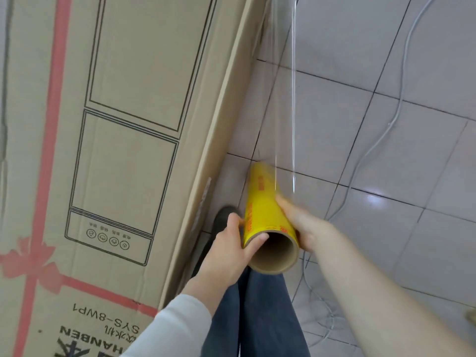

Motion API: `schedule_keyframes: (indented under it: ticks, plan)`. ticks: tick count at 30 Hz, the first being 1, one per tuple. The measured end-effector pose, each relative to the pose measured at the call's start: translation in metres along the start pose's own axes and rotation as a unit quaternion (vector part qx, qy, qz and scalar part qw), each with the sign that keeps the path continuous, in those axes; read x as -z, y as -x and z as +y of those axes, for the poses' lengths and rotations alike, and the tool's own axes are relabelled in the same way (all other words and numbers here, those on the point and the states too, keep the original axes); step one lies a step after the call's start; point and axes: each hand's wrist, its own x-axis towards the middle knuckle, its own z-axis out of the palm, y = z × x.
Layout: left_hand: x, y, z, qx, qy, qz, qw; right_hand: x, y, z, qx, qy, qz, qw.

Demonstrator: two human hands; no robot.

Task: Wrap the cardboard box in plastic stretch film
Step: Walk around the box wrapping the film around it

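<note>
Left hand [231, 251] grips yellow film roll [260, 202] at nine o'clock, right hand [306, 228] grips at three; stretch film [283, 86] runs to twelve, cardboard box [128, 124] at ten.

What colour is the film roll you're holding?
Yellow with red print, around a brown cardboard core; head view: film roll.

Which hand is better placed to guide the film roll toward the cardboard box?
Probably left: the left hand grips the yellow film roll beside the cardboard box; the right hand grips its far side.
</note>
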Motion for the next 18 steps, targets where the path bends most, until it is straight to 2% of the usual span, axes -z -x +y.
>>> schedule_keyframes:
  ticks: [1, 3, 5, 7, 12, 15, 18]
  plan:
    - [0.004, -0.002, -0.002, 0.0, -0.025, -0.006, 1.0, -0.001, -0.004, 0.001, 0.01, 0.019, 0.006, 1.0]
    - [0.015, -0.012, -0.001, -0.05, -0.017, -0.021, 0.998, -0.004, -0.008, 0.0, 0.017, 0.024, 0.002, 1.0]
    - [0.024, -0.026, 0.006, -0.119, -0.038, -0.085, 0.988, -0.002, -0.009, -0.002, 0.01, 0.032, -0.019, 0.999]
    - [0.029, -0.032, 0.009, -0.152, -0.089, -0.127, 0.976, -0.001, -0.011, 0.0, -0.003, 0.026, -0.033, 0.999]
    - [0.026, -0.013, -0.014, -0.12, -0.035, -0.014, 0.992, 0.001, -0.018, 0.027, -0.013, -0.052, 0.01, 0.998]
    - [0.004, 0.012, -0.029, -0.07, 0.004, 0.034, 0.997, -0.003, -0.02, 0.05, -0.042, -0.118, -0.01, 0.992]
    - [-0.014, 0.033, -0.045, -0.013, 0.068, 0.059, 0.996, -0.013, -0.024, 0.06, -0.041, -0.084, -0.034, 0.995]
